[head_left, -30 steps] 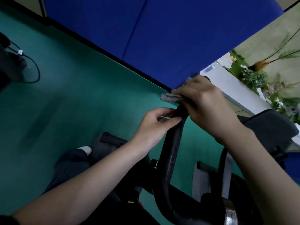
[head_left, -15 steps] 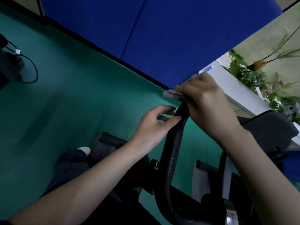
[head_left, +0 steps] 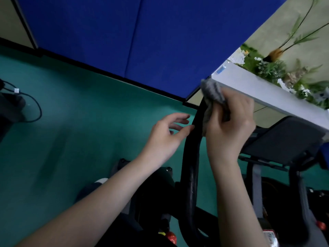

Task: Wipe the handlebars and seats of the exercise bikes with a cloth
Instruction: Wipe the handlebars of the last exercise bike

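L hand (head_left: 165,138) has released handlebar (head_left: 191,157), fingers now spread; R hand (head_left: 229,127) still grips cloth (head_left: 212,92) against bar.

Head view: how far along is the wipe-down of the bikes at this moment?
Done: nothing can be confirmed clean. In hand: the right hand grips the grey cloth against the upper end of the black handlebar, while the left hand hovers open beside it. Left: probably the bar's lower curve, and the seats, none in view.

A gym; black exercise-bike handlebar (head_left: 189,166); green sports flooring (head_left: 80,131); blue padded wall panels (head_left: 160,41) behind.
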The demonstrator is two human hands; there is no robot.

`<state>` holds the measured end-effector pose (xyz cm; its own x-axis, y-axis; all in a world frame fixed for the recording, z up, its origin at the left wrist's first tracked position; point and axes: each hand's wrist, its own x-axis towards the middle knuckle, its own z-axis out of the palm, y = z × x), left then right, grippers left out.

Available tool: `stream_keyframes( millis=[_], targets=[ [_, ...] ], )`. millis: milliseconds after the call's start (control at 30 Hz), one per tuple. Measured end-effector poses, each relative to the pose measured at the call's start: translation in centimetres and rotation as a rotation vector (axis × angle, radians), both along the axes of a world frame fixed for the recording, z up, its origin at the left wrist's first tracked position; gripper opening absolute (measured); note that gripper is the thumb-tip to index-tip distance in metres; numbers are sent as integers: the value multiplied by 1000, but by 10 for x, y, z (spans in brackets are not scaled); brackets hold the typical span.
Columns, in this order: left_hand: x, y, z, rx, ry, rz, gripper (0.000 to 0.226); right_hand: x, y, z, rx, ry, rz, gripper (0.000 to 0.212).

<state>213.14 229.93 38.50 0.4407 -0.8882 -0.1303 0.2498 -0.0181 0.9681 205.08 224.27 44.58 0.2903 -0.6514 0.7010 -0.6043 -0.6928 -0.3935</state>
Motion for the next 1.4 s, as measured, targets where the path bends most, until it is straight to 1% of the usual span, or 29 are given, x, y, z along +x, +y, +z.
stream_keyframes(
  millis=[67,100,167,200,267,333,400,500,633,733,867,967,1067,1133,1167,1233,1300,1400],
  targets=[
    [1,-2,0,10,-26,-46,24,5,-12,8,69,-95,-117,19],
    [1,-3,1,12,-29,-66,24,8,-20,13,110,-96,-152,17],
    [1,-6,1,10,-24,-94,25,9,-35,19,234,-41,-150,14],
    [0,-7,1,7,-18,-101,25,11,-40,20,319,-4,-134,17],
    [1,-7,2,-2,-3,-109,25,9,-43,19,481,16,-110,31],
    [3,-8,2,-6,16,-120,26,1,-42,12,602,-68,-106,35],
    [6,-8,2,-8,32,-140,28,-4,-42,9,694,-156,-113,30],
    [9,-9,3,-4,31,-168,27,5,-48,11,830,-215,-110,19],
    [13,-9,4,18,15,-193,28,9,-54,9,1078,-418,-23,25],
    [18,-8,6,23,14,-218,28,3,-48,1,1143,-504,2,25],
    [23,-9,7,38,-5,-261,27,3,-41,-4,1206,-628,32,33],
    [26,-10,6,31,-35,-293,23,0,-29,-11,1207,-609,-26,32],
    [34,-9,2,40,-174,-302,19,-6,-13,-23,1175,-542,-171,26],
    [42,-9,-1,17,-357,-289,15,-7,-5,-26,1104,-466,-262,23],
    [46,-9,-2,-19,-466,-272,18,-7,-1,-27,1052,-416,-300,24],
    [56,-12,1,-126,-693,-237,28,-6,12,-26,930,-309,-369,26],
    [62,-20,9,-275,-904,-217,36,-6,30,-25,836,-210,-420,29],
    [64,-36,22,-519,-1145,-240,36,-14,54,-27,784,-78,-484,28]
  ],
)
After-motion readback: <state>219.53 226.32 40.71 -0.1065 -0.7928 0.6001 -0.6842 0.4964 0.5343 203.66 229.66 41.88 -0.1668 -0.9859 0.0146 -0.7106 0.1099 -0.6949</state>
